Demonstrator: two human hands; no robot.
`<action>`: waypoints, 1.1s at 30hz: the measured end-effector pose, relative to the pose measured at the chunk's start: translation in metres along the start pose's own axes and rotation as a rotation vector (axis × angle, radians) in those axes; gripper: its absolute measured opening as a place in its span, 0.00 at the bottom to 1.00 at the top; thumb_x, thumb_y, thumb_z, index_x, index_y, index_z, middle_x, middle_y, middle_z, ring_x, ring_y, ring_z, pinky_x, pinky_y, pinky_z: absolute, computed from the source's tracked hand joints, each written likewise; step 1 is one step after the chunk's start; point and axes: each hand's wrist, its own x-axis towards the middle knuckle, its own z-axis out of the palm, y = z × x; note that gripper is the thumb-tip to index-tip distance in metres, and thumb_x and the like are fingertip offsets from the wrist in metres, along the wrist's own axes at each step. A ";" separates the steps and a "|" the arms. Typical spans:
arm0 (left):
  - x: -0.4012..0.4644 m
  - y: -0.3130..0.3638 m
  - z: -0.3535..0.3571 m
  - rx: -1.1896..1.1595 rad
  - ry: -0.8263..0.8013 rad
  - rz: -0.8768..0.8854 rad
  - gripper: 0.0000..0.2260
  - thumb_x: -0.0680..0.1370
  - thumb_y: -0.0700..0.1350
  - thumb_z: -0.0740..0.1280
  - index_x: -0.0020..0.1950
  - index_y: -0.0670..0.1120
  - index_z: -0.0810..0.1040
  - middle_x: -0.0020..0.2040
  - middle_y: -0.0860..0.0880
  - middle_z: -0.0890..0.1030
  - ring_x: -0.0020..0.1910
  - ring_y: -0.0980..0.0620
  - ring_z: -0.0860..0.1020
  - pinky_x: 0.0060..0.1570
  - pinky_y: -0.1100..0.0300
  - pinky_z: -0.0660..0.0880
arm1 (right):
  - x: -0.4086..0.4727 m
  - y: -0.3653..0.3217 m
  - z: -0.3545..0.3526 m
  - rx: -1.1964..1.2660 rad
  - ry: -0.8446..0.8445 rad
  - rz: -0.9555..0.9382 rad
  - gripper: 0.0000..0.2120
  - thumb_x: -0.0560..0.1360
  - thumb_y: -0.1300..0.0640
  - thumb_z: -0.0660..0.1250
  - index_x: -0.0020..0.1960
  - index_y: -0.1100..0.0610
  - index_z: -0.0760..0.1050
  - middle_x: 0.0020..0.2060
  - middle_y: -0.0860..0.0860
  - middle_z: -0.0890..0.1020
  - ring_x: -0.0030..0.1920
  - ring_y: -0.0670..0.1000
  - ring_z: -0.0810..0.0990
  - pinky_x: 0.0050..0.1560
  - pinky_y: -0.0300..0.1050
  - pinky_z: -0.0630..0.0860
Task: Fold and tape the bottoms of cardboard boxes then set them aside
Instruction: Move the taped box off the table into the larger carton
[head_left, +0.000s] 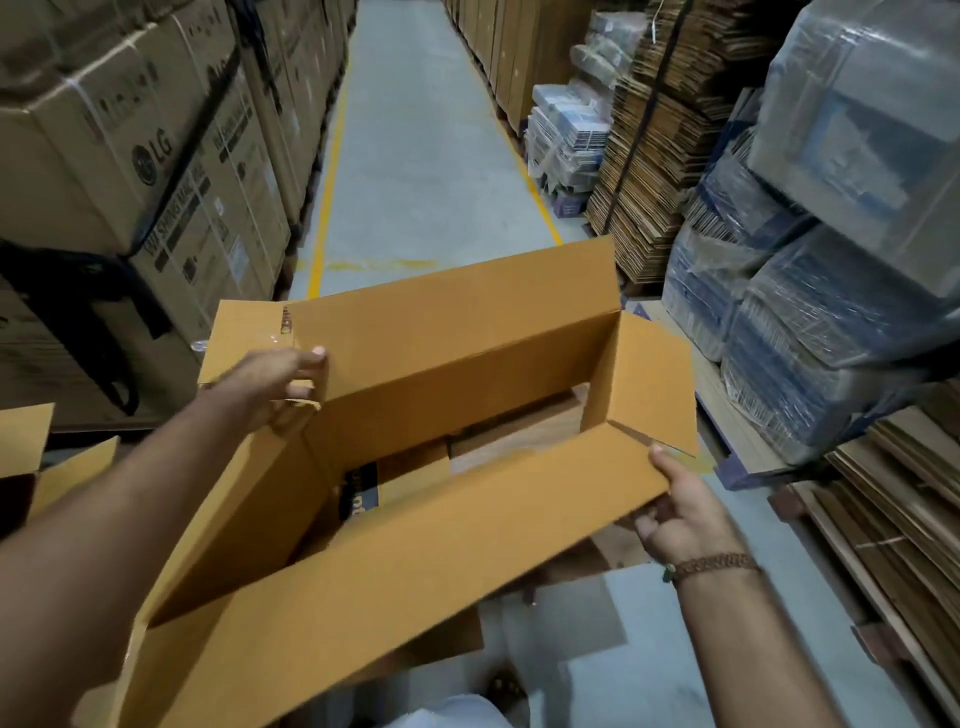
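- A box (467, 405) is being held in mid-air over the aisle floor (415, 156), open through both ends, flaps spread
- Its far left corner is being grasped by the left hand (270, 384), fingers curled over the flap edge
- The near flap's right end is being pinched by the right hand (685, 514), thumb on top
- Other boxes are being seen through the opening, lying on the floor below
- Stacked cartons (156, 156) are lining the left side; flat cardboard (649, 182) and wrapped bundles (831, 260) the right

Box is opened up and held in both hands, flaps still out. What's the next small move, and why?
Probably fold a short end flap inward first. The cardboard box is squared open, you can see straight through it, and all four flaps stand out. The left hand grips the far-left corner; the right hand pinches the near long flap.
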 end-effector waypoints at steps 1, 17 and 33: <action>-0.005 0.002 0.005 0.051 -0.053 0.031 0.07 0.83 0.51 0.69 0.54 0.47 0.80 0.55 0.50 0.83 0.51 0.46 0.81 0.53 0.47 0.76 | -0.002 0.000 0.012 0.016 -0.019 -0.025 0.06 0.82 0.56 0.69 0.57 0.56 0.77 0.49 0.56 0.83 0.47 0.54 0.81 0.25 0.49 0.82; -0.133 0.008 0.063 0.790 -0.476 0.501 0.42 0.63 0.76 0.75 0.71 0.57 0.75 0.60 0.57 0.80 0.58 0.56 0.80 0.59 0.54 0.81 | 0.026 0.004 0.082 0.182 0.060 -0.213 0.27 0.70 0.58 0.81 0.65 0.61 0.75 0.54 0.59 0.84 0.48 0.58 0.86 0.35 0.53 0.84; -0.186 -0.048 0.135 1.211 -0.348 0.789 0.20 0.82 0.38 0.62 0.74 0.50 0.67 0.47 0.53 0.75 0.44 0.54 0.77 0.34 0.63 0.73 | 0.037 0.054 0.080 -0.202 -0.066 -0.300 0.31 0.70 0.49 0.79 0.68 0.55 0.70 0.54 0.56 0.84 0.50 0.57 0.86 0.44 0.62 0.85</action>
